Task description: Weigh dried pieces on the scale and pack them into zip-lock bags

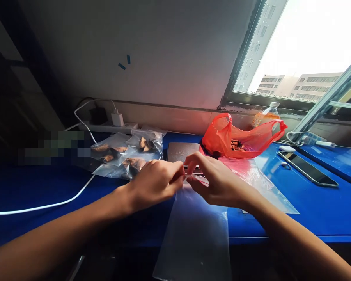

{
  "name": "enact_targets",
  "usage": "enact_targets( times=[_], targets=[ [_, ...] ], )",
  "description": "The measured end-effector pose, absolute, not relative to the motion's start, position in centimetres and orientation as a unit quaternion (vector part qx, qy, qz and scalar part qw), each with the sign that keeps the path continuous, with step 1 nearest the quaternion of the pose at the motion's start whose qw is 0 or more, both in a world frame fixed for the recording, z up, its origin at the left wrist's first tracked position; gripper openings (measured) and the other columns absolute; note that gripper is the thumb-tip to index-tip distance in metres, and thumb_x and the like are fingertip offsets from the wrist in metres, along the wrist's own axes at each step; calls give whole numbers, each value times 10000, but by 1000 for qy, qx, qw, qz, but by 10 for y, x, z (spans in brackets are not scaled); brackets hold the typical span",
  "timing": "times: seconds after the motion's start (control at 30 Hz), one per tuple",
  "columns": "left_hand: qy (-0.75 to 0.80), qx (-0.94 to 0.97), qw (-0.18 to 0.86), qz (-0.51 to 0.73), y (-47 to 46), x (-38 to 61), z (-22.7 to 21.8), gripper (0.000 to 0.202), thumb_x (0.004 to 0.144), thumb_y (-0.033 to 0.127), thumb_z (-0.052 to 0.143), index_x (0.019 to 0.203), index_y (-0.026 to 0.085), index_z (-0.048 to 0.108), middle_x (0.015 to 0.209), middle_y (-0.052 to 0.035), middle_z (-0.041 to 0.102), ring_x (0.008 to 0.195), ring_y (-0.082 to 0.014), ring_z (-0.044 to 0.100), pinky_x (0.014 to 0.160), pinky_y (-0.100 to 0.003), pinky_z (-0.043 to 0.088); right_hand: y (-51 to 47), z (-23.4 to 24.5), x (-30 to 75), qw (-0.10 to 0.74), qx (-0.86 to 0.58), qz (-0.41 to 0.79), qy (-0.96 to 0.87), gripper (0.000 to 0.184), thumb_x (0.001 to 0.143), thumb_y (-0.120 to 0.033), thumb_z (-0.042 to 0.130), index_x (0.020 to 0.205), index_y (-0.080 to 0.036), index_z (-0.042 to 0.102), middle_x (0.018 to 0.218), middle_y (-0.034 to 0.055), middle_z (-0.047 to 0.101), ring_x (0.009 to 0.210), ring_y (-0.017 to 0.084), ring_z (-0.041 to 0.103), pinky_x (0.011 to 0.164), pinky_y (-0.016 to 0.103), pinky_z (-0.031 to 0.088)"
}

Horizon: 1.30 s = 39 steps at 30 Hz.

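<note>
A clear zip-lock bag (197, 238) hangs down over the table's front edge, its top edge between my two hands. My left hand (153, 180) is closed, thumb and fingers pinching the bag's top. On the other side my right hand (215, 177) has curled fingers and thumb at the same edge, by a thin red line. No contents show in this bag. Just behind my hands lies a flat metallic scale-like plate (181, 151), partly covered by them. An open red plastic bag (236, 134) with brown dried pieces (237, 145) stands beyond my right hand.
Filled clear bags (117, 152) of brown pieces lie at the left, near a white cable (61, 203) and a power strip (128, 127). Flat clear bags (261, 183), a phone (308, 168), an earbud (286, 165) and a bottle (266, 115) are at the right.
</note>
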<state>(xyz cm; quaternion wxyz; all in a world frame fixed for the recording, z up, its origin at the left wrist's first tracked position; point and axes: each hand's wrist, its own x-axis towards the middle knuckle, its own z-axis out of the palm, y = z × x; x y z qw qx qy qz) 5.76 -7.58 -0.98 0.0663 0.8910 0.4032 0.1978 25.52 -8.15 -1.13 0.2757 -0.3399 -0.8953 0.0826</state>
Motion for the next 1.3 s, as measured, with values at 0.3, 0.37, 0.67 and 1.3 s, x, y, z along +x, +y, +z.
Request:
enact_targets(
  times=[0.3, 0.37, 0.67, 1.3],
  targets=[
    [360, 907, -4, 218, -75, 58, -22, 181, 877, 258, 462, 741, 180, 552, 642, -12, 626, 590, -157, 595, 558, -258, 350, -84, -23, 251, 236, -354, 63, -903, 251, 800, -45, 434, 969, -206, 344, 919, 70, 610, 768, 165, 570, 622, 262, 398],
    [358, 908, -1, 219, -75, 60, -23, 190, 878, 255, 451, 730, 180, 543, 643, -11, 626, 577, -150, 587, 557, -256, 356, -87, -25, 250, 221, -352, 33, -909, 271, 790, -22, 413, 972, -204, 329, 883, 68, 604, 731, 164, 555, 607, 262, 375],
    [355, 917, -18, 181, -76, 60, -20, 218, 882, 248, 415, 800, 164, 599, 726, -58, 670, 638, -189, 622, 575, -273, 407, -81, -39, 247, 251, -307, -35, -917, 244, 809, -9, 377, 945, -207, 332, 856, 64, 582, 699, 162, 530, 622, 275, 377],
    [241, 931, 86, 262, -71, 50, -2, 158, 706, 108, 476, 561, 155, 518, 525, 27, 496, 481, -77, 401, 475, -220, 289, -69, -18, 263, 244, -286, 69, -924, 175, 863, -86, 410, 966, -207, 336, 894, 70, 566, 698, 139, 528, 611, 264, 410]
  ],
)
